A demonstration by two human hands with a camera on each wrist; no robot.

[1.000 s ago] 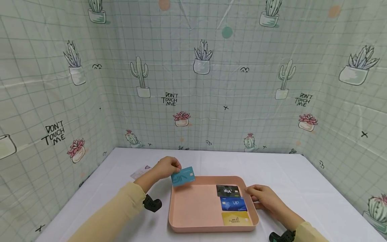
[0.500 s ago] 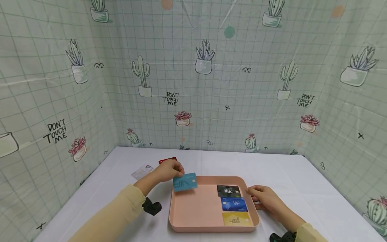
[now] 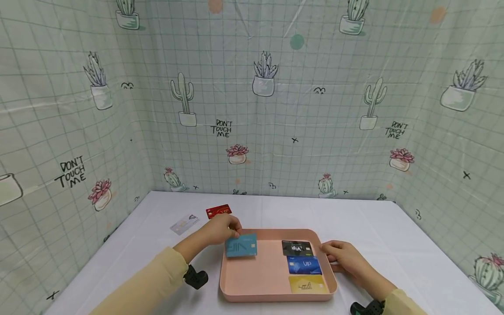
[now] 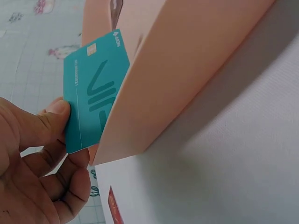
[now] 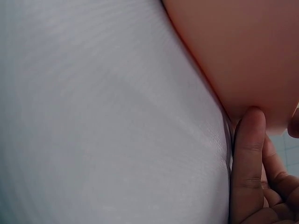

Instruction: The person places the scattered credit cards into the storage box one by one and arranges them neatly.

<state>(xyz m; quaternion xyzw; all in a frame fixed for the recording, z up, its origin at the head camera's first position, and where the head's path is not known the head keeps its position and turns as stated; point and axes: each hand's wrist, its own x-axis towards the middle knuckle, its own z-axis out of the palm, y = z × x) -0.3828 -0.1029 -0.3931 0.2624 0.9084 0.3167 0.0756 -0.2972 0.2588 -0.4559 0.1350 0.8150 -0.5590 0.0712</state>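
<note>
Left hand [image 3: 219, 229] pinches the teal card [image 3: 241, 246] above the far left corner of the tray [image 3: 253, 280], apparently mid-placing; right hand [image 3: 345, 259] touches the tray's side, fingers loosely extended; next seems to call for lowering, then release.

From the head we look forward and down, well back from table [image 3: 354, 222] and tray [image 3: 256, 276], whereas at each wrist we look closely past the left hand [image 4: 39, 161] or right hand [image 5: 254, 175] at the tray's outer wall, sharing the teal card [image 4: 91, 86] between head and left-wrist views.
</note>
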